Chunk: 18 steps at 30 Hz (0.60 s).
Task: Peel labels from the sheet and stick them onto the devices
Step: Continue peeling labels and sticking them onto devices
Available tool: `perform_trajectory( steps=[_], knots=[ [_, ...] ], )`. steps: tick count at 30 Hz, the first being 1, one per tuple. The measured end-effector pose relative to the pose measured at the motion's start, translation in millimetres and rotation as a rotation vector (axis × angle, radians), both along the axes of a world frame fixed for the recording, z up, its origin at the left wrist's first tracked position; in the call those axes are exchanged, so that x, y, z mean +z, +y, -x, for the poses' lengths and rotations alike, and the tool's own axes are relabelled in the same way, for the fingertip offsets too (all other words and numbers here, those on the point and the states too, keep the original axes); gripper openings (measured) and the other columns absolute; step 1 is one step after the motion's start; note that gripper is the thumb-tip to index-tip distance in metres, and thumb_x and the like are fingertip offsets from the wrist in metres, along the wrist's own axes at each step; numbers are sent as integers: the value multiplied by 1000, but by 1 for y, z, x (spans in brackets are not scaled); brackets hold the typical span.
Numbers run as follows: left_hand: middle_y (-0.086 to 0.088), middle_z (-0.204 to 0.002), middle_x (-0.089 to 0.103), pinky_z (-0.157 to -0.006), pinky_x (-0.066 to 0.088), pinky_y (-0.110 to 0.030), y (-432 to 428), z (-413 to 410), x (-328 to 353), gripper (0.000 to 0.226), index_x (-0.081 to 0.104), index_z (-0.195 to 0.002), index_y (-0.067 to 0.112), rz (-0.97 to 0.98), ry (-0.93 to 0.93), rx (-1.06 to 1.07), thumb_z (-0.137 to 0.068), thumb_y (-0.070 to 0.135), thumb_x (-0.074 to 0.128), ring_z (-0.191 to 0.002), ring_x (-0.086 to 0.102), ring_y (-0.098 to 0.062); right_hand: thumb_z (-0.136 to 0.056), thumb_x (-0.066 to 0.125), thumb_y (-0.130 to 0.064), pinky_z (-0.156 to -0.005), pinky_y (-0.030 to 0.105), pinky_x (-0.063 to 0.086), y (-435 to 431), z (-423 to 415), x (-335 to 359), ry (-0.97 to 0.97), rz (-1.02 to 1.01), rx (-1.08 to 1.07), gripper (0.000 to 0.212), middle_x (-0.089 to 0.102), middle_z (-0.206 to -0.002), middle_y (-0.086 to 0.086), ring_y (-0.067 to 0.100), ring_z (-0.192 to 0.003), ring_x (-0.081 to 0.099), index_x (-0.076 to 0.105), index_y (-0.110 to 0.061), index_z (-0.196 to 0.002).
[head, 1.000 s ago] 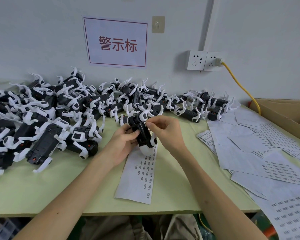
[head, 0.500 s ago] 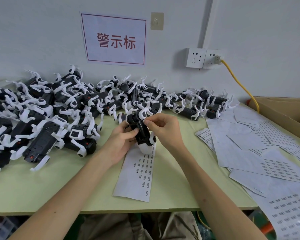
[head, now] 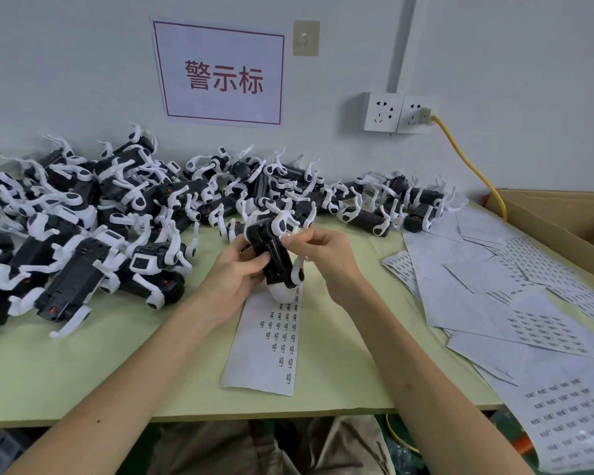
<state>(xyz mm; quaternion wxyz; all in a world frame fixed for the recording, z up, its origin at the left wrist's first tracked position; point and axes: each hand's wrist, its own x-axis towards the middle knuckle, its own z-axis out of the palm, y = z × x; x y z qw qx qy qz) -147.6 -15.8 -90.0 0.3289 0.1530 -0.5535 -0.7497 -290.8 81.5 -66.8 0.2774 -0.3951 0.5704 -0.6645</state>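
Fingertips (head: 297,244) of the right hand (head: 323,260) pinch narrowly at one toy robot dog (head: 276,265), which the left hand (head: 235,274) grips above one label strip (head: 271,341). Likely the sticking step, with pressing flat next. Behind lies a pile of robot dogs (head: 83,214), dozens of them, and several loose label sheets (head: 494,289) lie to the right.

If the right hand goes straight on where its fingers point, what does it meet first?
The device held by the left hand; the right hand seems to touch it with its fingertips, though depth is unclear.
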Motion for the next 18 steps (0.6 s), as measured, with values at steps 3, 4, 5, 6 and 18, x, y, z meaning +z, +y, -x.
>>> perform_trajectory(
  steps=[3, 4, 5, 6, 18],
  knots=[
    [-9, -108, 71, -99, 51, -40, -1, 0, -1, 32, 60, -121, 10, 6, -1, -9, -97, -9, 49, -107, 67, -27, -83, 82, -11, -60, 8, 45, 1, -1, 1, -5, -2, 12, 12, 72, -71, -5, 3, -64, 63, 72, -10, -76],
    [-10, -109, 71, -97, 52, -39, -2, 0, 0, 31, 61, -122, 9, 7, -1, -15, -97, -7, 50, -107, 67, -26, -85, 80, -10, -60, 9, 45, 2, -1, 2, -4, -4, 25, 11, 71, -71, -5, 3, -64, 63, 73, -11, -77],
    [-10, -110, 72, -94, 55, -37, -2, -1, 0, 31, 61, -122, 9, 6, 1, -22, -97, -5, 51, -107, 68, -25, -87, 78, -9, -61, 10, 46, 2, -2, 2, -6, -7, 42, 10, 71, -72, -4, 4, -64, 62, 73, -12, -78],
    [-11, -112, 72, -90, 56, -33, -3, -1, 1, 31, 61, -124, 7, 3, 6, -31, -96, -1, 52, -106, 69, -25, -90, 74, -8, -62, 10, 46, 1, -3, 2, -12, -11, 56, 11, 70, -74, -3, 4, -65, 62, 74, -13, -80],
    [-9, -110, 74, -92, 51, -32, 3, -3, 4, 41, 62, -128, 7, -31, 21, -129, -89, 15, 54, -101, 70, -20, -90, 77, -20, -64, 18, 45, 1, -9, 1, -29, -12, 119, 23, 62, -76, 2, 12, -65, 55, 62, -15, -74]
  ],
)
